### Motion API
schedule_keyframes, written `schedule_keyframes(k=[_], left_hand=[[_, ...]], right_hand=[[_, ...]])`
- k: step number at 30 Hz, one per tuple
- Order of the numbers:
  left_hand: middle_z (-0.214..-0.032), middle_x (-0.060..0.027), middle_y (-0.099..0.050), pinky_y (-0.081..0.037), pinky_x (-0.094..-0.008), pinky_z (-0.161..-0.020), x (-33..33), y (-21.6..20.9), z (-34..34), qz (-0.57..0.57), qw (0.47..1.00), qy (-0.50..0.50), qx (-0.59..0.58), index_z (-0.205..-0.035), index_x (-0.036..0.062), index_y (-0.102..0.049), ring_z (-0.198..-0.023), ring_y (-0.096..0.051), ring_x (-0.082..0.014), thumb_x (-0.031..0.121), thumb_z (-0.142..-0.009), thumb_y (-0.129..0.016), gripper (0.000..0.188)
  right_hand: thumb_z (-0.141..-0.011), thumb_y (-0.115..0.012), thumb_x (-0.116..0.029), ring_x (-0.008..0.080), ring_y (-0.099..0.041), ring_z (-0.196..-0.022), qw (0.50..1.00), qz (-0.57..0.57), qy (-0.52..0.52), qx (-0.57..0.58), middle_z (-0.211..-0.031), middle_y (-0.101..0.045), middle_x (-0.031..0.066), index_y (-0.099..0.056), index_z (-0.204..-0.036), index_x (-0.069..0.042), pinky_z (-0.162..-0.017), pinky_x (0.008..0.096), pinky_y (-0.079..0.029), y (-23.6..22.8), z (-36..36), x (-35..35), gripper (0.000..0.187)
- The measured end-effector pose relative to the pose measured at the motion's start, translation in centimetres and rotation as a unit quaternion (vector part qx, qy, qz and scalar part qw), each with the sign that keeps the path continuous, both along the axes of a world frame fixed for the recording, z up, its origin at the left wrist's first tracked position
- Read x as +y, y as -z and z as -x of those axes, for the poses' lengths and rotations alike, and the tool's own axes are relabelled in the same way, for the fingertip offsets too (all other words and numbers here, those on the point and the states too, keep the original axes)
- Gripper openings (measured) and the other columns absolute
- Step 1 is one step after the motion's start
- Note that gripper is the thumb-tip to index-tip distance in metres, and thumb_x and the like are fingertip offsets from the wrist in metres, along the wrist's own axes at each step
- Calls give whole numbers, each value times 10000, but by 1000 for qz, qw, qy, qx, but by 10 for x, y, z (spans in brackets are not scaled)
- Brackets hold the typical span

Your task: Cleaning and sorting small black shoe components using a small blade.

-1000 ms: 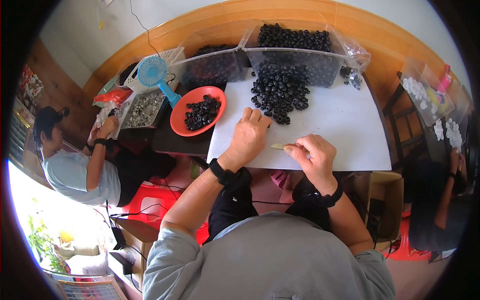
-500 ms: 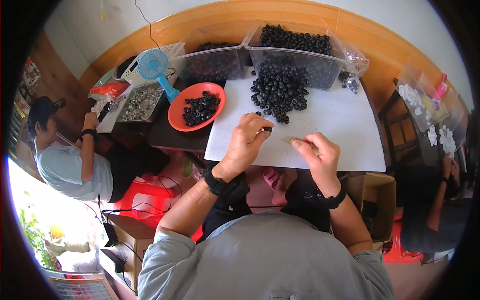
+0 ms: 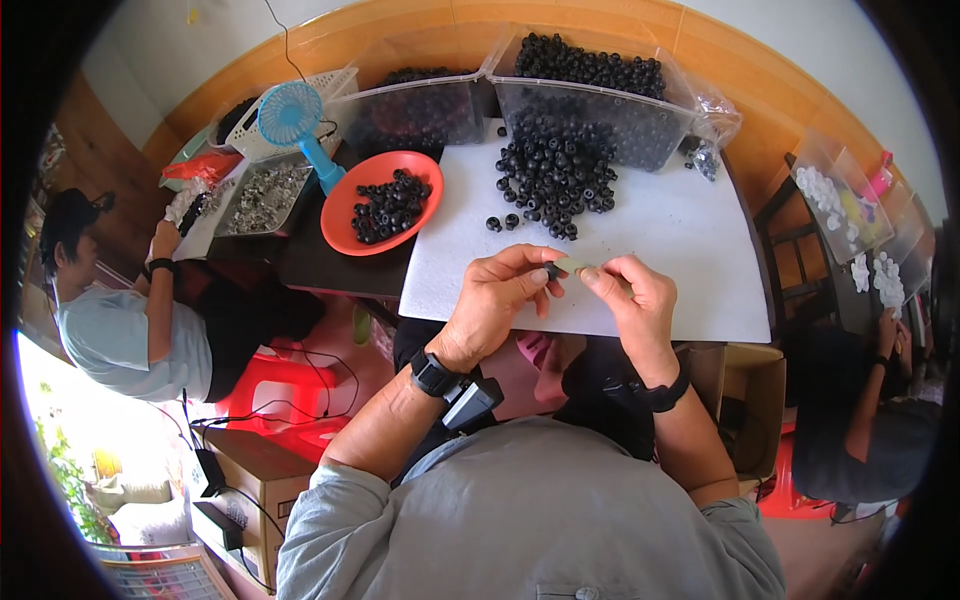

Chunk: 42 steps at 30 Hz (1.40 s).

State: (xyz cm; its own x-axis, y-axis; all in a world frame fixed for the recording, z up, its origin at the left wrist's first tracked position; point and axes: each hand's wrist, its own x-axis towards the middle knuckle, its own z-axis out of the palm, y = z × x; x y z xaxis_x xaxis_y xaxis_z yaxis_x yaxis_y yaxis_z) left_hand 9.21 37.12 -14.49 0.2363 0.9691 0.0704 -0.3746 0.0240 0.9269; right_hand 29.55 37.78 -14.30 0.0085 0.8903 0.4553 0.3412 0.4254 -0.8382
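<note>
Over the near part of a white board (image 3: 690, 250), my left hand (image 3: 495, 295) pinches a small black ring-like part (image 3: 552, 270) between thumb and fingers. My right hand (image 3: 638, 297) grips a short pale-green strip-like tool (image 3: 570, 265), whose tip meets the black part. What the tool is exactly, I cannot make out. Beyond my hands lies a heap of similar black parts (image 3: 558, 170), with two loose ones (image 3: 503, 223) at its near left side. An orange-red bowl (image 3: 338, 232) to the left contains more of them.
Two clear plastic bins (image 3: 590, 115) of black parts stand behind the heap. A blue fan (image 3: 292, 115) and a metal tray (image 3: 265, 200) are at the left. One person (image 3: 140, 320) works on the left, another (image 3: 870, 420) on the right. An open cardboard box (image 3: 755, 400) sits below the board's right side.
My hands have come together, bringing the strip-like tool against the black part. The left hand has turned and lowered slightly. Two loose parts beside the heap now show clearly.
</note>
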Motion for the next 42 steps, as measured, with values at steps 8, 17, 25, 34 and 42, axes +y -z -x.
schedule_keyframes(k=[8,17,25,34,42], left_hand=[[-1062,-49,-578,-498,-297,-740,0,12,1,-45,997,23,-57,-1308,-66,-670,-920,-607,-166,-38,-1021,-563,307],[-1053,-59,-567,-487,-293,-738,0,12,0,-56,997,20,-47,-1312,-62,-673,-911,-590,-165,-43,-1016,-562,316],[-1069,-64,-572,-485,-291,-730,-2,10,0,-43,998,13,-38,-1287,-75,-678,-896,-588,-162,-54,-1010,-553,305],[-1100,-72,-589,-485,-293,-713,-2,11,2,-28,999,7,-41,-1228,-67,-697,-859,-592,-160,-51,-1010,-548,264],[-1017,-99,-658,-524,-293,-647,-8,-16,22,-65,992,-109,28,-1191,-66,-709,-787,-632,-165,-81,-933,-595,282]], right_hand=[[-872,-835,-209,142,-542,-547,998,-47,16,-34,-623,-593,76,-656,-787,5,-524,301,-426,10,2,3,291],[-873,-833,-238,181,-540,-530,997,-46,18,-60,-626,-595,81,-655,-778,-18,-510,324,-419,7,1,4,299],[-876,-827,-217,195,-556,-547,997,-47,0,-66,-648,-598,79,-654,-778,-27,-521,332,-422,5,0,1,275],[-853,-840,-182,219,-556,-559,989,-100,-24,-111,-645,-582,68,-629,-760,-38,-524,351,-421,5,-1,2,272],[-853,-842,-191,217,-548,-560,983,-150,-14,-102,-638,-584,44,-628,-774,-52,-515,348,-411,14,-5,4,267]])
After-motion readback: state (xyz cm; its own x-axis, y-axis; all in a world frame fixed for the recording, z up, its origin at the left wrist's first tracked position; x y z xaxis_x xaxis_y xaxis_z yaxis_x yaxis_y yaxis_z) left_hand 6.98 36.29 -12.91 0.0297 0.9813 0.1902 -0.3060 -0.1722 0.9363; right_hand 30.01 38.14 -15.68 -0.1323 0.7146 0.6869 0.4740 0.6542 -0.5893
